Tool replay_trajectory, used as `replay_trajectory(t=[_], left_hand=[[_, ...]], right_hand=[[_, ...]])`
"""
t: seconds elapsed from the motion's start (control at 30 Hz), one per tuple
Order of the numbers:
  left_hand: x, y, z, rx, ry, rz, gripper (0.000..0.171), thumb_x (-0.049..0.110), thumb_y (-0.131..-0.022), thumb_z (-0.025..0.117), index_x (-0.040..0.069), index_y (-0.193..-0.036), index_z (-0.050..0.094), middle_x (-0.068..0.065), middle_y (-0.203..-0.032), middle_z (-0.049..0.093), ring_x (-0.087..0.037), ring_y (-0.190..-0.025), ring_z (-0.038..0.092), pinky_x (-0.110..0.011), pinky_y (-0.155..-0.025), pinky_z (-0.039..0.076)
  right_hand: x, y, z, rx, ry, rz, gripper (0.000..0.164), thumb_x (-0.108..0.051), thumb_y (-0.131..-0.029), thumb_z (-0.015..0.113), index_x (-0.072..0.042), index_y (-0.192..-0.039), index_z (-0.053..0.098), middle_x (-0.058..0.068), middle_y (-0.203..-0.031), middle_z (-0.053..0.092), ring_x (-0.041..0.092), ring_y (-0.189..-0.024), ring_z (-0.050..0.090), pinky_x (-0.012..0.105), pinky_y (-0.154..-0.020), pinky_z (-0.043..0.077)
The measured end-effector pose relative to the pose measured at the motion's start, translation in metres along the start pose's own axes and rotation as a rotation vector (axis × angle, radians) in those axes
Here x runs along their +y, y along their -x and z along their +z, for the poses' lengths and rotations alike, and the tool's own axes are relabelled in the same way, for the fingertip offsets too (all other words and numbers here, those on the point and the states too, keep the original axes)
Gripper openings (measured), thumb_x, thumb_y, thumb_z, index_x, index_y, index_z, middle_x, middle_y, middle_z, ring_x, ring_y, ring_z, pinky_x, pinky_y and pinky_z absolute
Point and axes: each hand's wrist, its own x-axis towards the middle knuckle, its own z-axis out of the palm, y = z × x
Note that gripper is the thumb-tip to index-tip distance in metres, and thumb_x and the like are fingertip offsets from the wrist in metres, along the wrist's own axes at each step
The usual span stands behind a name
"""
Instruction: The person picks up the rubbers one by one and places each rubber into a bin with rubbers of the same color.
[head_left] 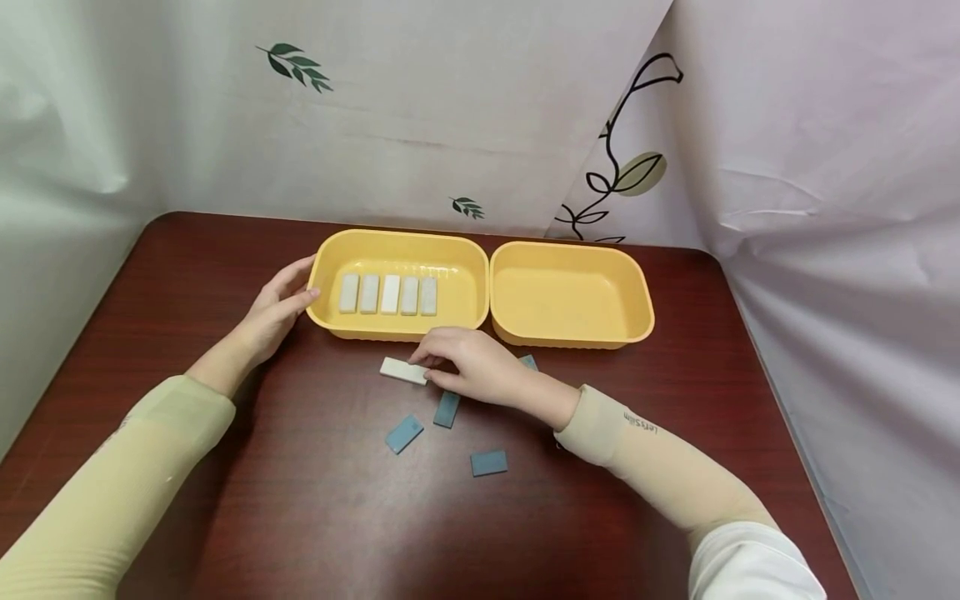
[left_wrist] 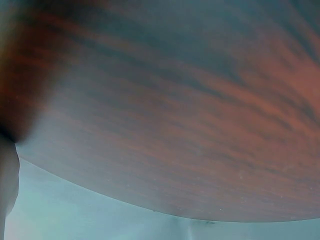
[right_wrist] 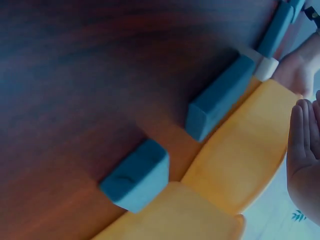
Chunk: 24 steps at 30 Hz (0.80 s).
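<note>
In the head view my left hand [head_left: 270, 312] holds the left end of a yellow tray [head_left: 330, 327], its thumb at the rim and its fingers along the outside wall. Inside that tray stands a row of several whitish blocks [head_left: 391, 294]. My right hand [head_left: 472, 362] is over the table in front of the tray, thumb and fingertips spread at the right end of a white block [head_left: 397, 369]. In the right wrist view that white block [right_wrist: 266, 69] lies on the table, apart from the visible fingers [right_wrist: 296, 125].
A second yellow tray [head_left: 637, 329] stands against the first on the right, with nothing in it. Blue blocks lie on the dark red table [head_left: 315, 508]: one at left [head_left: 405, 434], one nearer [head_left: 489, 463], one below my right hand [head_left: 446, 410], one partly hidden behind its wrist [head_left: 529, 362].
</note>
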Motion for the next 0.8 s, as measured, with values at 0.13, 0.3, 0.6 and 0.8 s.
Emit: replay_trajectory(t=[0.13, 0.3, 0.6, 0.8], left_hand=[[0.000, 0.000, 0.000, -0.001, 0.005, 0.006, 0.054, 0.004, -0.108, 0.054, 0.015, -0.160, 0.042, 0.005, -0.157, 0.042, 0.002, -0.129, 0.053, -0.010, -0.103, 0.044], [-0.001, 0.000, 0.000, 0.003, 0.009, 0.002, 0.054, 0.005, -0.109, 0.054, 0.016, -0.160, 0.042, 0.004, -0.159, 0.040, 0.003, -0.129, 0.052, -0.010, -0.104, 0.043], [-0.001, 0.000, 0.001, 0.005, 0.005, 0.008, 0.054, 0.004, -0.109, 0.053, 0.013, -0.161, 0.040, 0.006, -0.157, 0.042, 0.002, -0.130, 0.052, -0.010, -0.103, 0.043], [0.001, 0.000, 0.001, -0.002, -0.021, 0.008, 0.057, 0.005, -0.109, 0.053, 0.011, -0.163, 0.036, 0.005, -0.159, 0.041, 0.002, -0.133, 0.049, -0.011, -0.104, 0.043]], right_hand=[[0.002, 0.002, 0.004, -0.017, 0.009, 0.020, 0.021, -0.013, -0.101, 0.074, -0.011, -0.122, 0.075, 0.000, -0.117, 0.074, 0.014, -0.106, 0.069, 0.029, -0.095, 0.057], [0.003, 0.004, 0.009, -0.037, 0.028, 0.021, 0.027, -0.015, -0.100, 0.076, -0.011, -0.127, 0.073, 0.001, -0.125, 0.073, 0.015, -0.115, 0.067, 0.033, -0.102, 0.055], [0.008, 0.004, 0.020, -0.064, 0.025, 0.025, 0.038, -0.018, -0.100, 0.077, -0.011, -0.136, 0.069, 0.003, -0.135, 0.069, 0.017, -0.128, 0.064, 0.033, -0.112, 0.051], [0.009, 0.002, 0.023, -0.058, 0.019, 0.045, 0.045, -0.019, -0.099, 0.078, -0.011, -0.142, 0.065, 0.005, -0.142, 0.066, 0.018, -0.134, 0.062, 0.035, -0.114, 0.050]])
